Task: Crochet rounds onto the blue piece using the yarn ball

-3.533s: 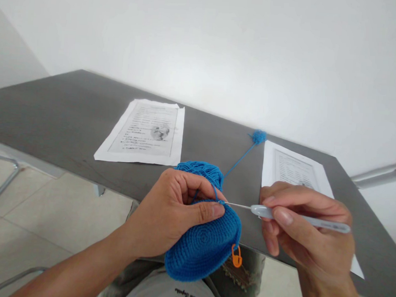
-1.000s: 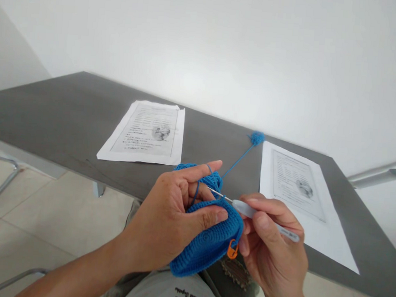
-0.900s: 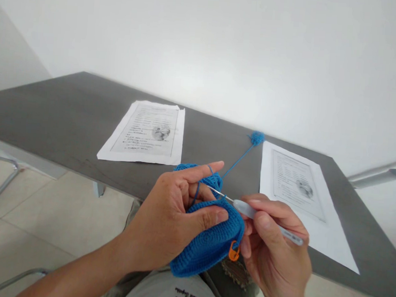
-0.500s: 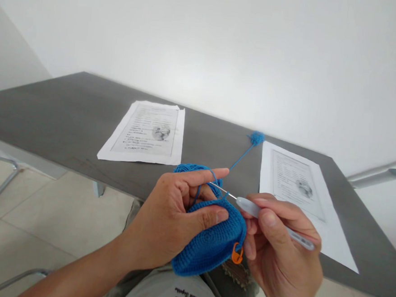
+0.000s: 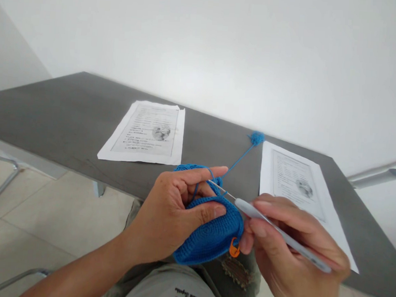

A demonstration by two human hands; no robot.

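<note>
Compared with half a second ago, my right grip sits farther toward four o'clock, swinging the butt of the crochet hook that way, and the lower edge of the crocheted piece rides slightly higher. That piece lies between my grips, above my lap. My left grip, at its ten o'clock, pinches the rim, thumb over the front; the index finger stretches toward three o'clock under a yarn loop. My right grip is closed pen-fashion around the hook, its shaft pointing to ten o'clock. I judge the piece light, soft and floppy, best pinched at the rim close to the hook; the handle seems stiff and possibly smooth. The orange stitch marker hangs at four o'clock. Outward, a yarn bundle sits at eleven. On the desk, a yarn tuft lies at one, the right sheet at two, the left sheet between ten and eleven.
</note>
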